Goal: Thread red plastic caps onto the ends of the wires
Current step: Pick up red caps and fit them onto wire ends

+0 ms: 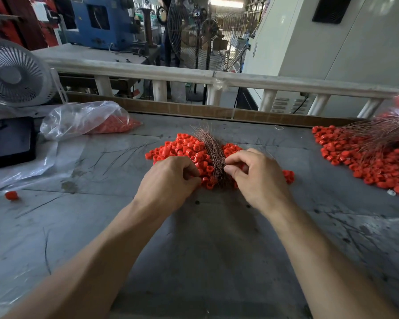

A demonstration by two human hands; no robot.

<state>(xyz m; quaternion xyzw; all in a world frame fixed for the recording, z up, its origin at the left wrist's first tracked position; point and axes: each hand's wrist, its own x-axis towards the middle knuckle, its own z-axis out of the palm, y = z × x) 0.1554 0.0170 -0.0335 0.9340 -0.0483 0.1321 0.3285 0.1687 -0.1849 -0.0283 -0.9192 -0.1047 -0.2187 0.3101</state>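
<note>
Grey and scratched, the workshop desk [205, 238] carried a job that looked only partly done. Nearest the camera, the left hand [168, 180] curled its fingers into the near edge of a heap of loose red caps [184, 149], apparently pinching one, though the cap itself was hidden. Just beside it, the right hand [256, 178] pinched thumb and forefinger on strands of the copper-coloured wire bundle [213, 153], which lay across the middle of the heap with its fine ends fanning away from the worker. The caps were small, glossy, hollow rings; the wires thin and hair-like. Whether any cap sat on a wire between the hands could not be told. Farther right, a second pile [359, 162] of caps tangled with wires appeared to be finished pieces. To the left, one stray cap [11, 195] lay alone, and beyond it a clear plastic bag [83, 118] held more caps. A small white fan [12, 74] stood behind.
</note>
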